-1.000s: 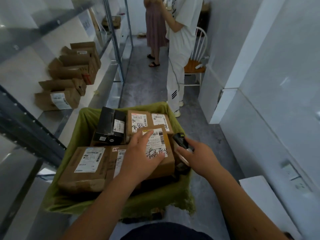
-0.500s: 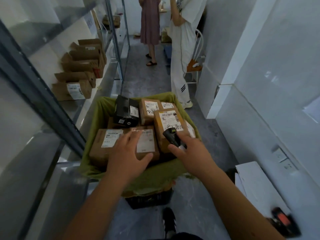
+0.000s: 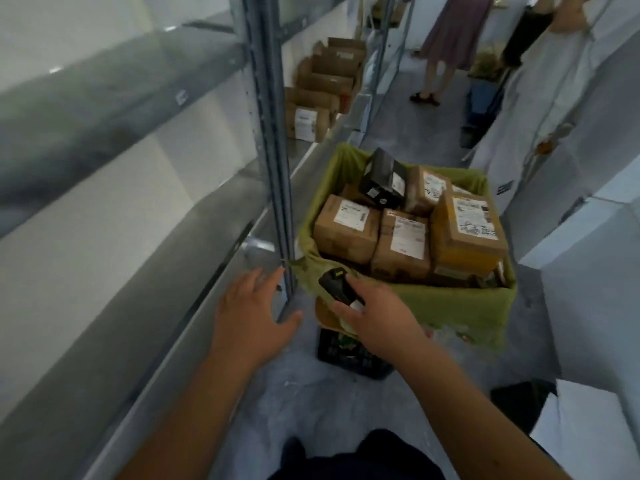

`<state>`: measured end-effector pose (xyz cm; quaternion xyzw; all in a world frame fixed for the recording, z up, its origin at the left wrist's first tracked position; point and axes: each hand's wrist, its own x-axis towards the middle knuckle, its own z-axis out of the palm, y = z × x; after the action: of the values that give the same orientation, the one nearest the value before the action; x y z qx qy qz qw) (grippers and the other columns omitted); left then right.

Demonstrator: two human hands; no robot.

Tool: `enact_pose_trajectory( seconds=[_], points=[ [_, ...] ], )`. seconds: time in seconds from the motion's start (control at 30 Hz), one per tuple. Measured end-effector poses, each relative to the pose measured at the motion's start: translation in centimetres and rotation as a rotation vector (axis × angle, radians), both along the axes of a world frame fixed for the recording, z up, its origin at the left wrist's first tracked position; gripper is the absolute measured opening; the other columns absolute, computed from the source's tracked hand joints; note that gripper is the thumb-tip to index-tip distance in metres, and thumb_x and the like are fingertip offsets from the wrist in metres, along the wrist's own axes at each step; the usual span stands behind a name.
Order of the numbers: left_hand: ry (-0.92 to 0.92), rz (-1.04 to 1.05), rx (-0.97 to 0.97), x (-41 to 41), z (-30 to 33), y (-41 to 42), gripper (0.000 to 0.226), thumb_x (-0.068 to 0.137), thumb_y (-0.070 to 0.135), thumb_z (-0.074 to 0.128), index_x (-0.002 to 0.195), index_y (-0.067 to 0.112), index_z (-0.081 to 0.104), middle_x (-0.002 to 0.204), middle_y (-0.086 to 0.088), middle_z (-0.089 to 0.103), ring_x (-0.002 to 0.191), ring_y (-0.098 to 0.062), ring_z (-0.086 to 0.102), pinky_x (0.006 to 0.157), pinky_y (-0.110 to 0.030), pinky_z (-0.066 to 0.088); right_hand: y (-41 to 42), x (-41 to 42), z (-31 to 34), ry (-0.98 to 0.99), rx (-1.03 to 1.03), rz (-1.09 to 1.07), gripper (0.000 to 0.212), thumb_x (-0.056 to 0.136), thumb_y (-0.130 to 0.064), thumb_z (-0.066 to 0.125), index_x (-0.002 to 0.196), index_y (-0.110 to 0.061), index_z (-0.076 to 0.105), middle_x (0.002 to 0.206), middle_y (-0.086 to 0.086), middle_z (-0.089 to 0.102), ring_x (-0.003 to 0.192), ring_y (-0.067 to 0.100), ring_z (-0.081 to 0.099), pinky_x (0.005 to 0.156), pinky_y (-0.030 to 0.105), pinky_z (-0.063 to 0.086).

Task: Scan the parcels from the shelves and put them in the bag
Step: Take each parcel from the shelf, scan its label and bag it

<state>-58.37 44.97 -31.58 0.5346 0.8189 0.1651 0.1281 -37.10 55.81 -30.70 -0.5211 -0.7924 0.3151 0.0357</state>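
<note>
Cardboard everywhere, basically. Green bag [image 3: 450, 306] sits on a black crate [image 3: 349, 355] in the aisle and it's already stuffed with brown parcels plus one black box [image 3: 382, 180] tipped up at the bag's far left corner. Right hand [image 3: 377, 317] is wrapped around the scanner [image 3: 337, 285], thumb on one side and fingers on the other, hovering right at the bag's near rim. Left hand [image 3: 254, 313] is empty with fingers spread wide, just left of the bag's near corner and close to the grey shelf upright [image 3: 273, 150], can't tell if it actually touches the post. More parcels [image 3: 320, 95] are lined up on the shelf beyond the bag's far left side, well away from either hand, the nearest one showing a white label [image 3: 304, 124]. My guess is those are next in line. They look like small stiff cartons, probably light enough for one hand, and taped cardboard isn't slippery, so grabbing across the top with fingers down the two sides should do it, label facing up for the scanner. Bag itself is soft cloth, so it sags and won't brace anything; the pile's nearly up to the rim, so whatever goes in next probably wants to be laid flat on top.
</note>
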Motion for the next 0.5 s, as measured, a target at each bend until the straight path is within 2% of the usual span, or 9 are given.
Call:
enact_pose_trajectory(
  seconds=[0.07,0.2,0.3,0.43,0.5],
  points=[
    [0.029,0.096,0.006,-0.4,0.2,-2.7,0.096,0.076,0.079,0.051,0.161,0.035,0.039,0.163,-0.007,0.041,0.152,-0.03,0.033,0.123,-0.051,0.03,-1.0,-1.4,0.2,0.012,0.001,0.104,0.075,0.094,-0.071,0.052,0.16,-0.04,0.03,0.139,0.007,0.054,0.112,0.026,0.06,0.089,0.037,0.053],
    [0.057,0.303,-0.041,0.6,0.2,-8.2,0.102,0.072,0.086,0.041,0.163,0.041,0.027,0.169,-0.005,0.029,0.156,-0.029,0.024,0.126,-0.051,0.022,-2.9,-3.3,0.5,0.047,-0.006,0.318,0.074,0.097,-0.064,0.055,0.16,-0.033,0.034,0.141,0.009,0.057,0.118,0.026,0.06,0.099,0.04,0.053],
    [0.072,0.445,-0.042,2.9,0.3,-12.0,0.098,0.079,0.084,0.048,0.164,0.041,0.024,0.169,-0.002,0.026,0.156,-0.026,0.021,0.126,-0.05,0.021,-4.4,-3.8,0.6,0.084,0.013,0.492,0.072,0.098,-0.06,0.058,0.159,-0.028,0.039,0.144,0.01,0.058,0.124,0.025,0.057,0.107,0.038,0.048],
    [0.066,0.636,-0.047,7.7,0.6,-17.5,0.094,0.081,0.082,0.048,0.163,0.04,0.025,0.17,-0.002,0.026,0.158,-0.026,0.019,0.128,-0.051,0.017,-7.0,-3.3,0.3,0.112,0.019,0.692,0.072,0.097,-0.063,0.056,0.158,-0.029,0.04,0.141,0.01,0.058,0.123,0.026,0.058,0.102,0.037,0.049],
    [0.068,0.729,-0.065,10.4,0.6,-20.5,0.094,0.083,0.081,0.048,0.164,0.04,0.023,0.171,-0.003,0.024,0.159,-0.027,0.016,0.129,-0.051,0.015,-9.2,-2.9,0.2,0.184,-0.008,0.776,0.066,0.097,-0.061,0.058,0.154,-0.029,0.047,0.132,0.005,0.062,0.117,0.022,0.061,0.091,0.031,0.049]
  ],
)
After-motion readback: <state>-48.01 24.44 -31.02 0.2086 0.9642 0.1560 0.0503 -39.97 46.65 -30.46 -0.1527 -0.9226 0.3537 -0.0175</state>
